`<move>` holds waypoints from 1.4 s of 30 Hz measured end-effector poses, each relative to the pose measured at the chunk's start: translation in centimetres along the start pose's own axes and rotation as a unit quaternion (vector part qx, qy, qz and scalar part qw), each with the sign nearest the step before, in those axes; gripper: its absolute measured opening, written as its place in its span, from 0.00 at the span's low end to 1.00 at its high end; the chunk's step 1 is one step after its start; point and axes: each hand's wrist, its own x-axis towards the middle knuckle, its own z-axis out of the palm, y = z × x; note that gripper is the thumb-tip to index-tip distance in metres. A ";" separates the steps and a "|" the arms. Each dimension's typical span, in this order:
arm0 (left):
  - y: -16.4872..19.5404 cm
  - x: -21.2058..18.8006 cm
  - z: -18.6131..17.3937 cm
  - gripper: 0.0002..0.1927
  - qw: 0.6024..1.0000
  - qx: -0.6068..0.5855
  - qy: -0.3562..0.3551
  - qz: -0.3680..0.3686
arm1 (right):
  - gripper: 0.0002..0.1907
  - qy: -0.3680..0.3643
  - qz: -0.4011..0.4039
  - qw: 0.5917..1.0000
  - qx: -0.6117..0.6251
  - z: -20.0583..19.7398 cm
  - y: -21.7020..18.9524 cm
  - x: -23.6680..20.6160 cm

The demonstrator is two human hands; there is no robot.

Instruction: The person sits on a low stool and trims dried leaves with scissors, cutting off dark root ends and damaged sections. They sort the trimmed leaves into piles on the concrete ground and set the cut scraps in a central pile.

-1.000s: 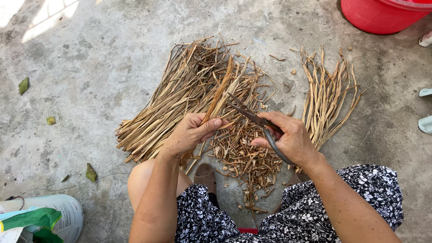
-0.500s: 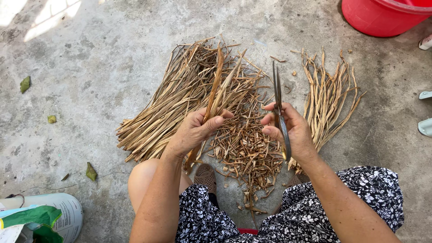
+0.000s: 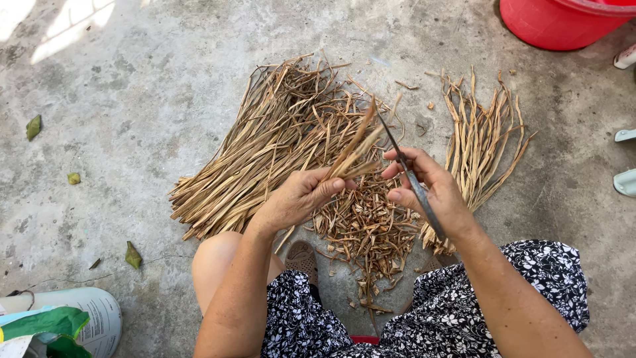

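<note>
Knife [image 3: 405, 174] tilted since half a second ago — blade was upright and clear of the strip, now leans up-left with its tip beside the strip's top. Strip [image 3: 354, 151] leans further right than before. Left hand [image 3: 299, 199] pinches one dry strip between thumb and fingers; right hand [image 3: 429, 192] is closed round the one knife's handle. Three heaps on the concrete floor [image 3: 132, 79]: big bundle [image 3: 265, 152] left of the knife, smaller bundle [image 3: 480, 142] right of it, short cuttings [image 3: 364, 232] below it. One red tub [image 3: 563, 23] far upper right of the knife.
</note>
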 end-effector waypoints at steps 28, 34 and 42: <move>-0.8 2.6 3.9 0.18 0.906 -0.340 0.185 0.174 | 0.36 -0.033 0.032 0.990 0.137 6.6 2.3 0.0; 0.8 3.5 6.7 0.17 0.841 -0.423 0.224 0.251 | 0.29 0.004 0.032 0.999 0.019 8.0 3.5 0.1; -1.3 5.0 6.4 0.40 0.939 -0.194 0.177 0.223 | 0.19 0.073 0.070 0.986 0.133 4.4 2.7 1.6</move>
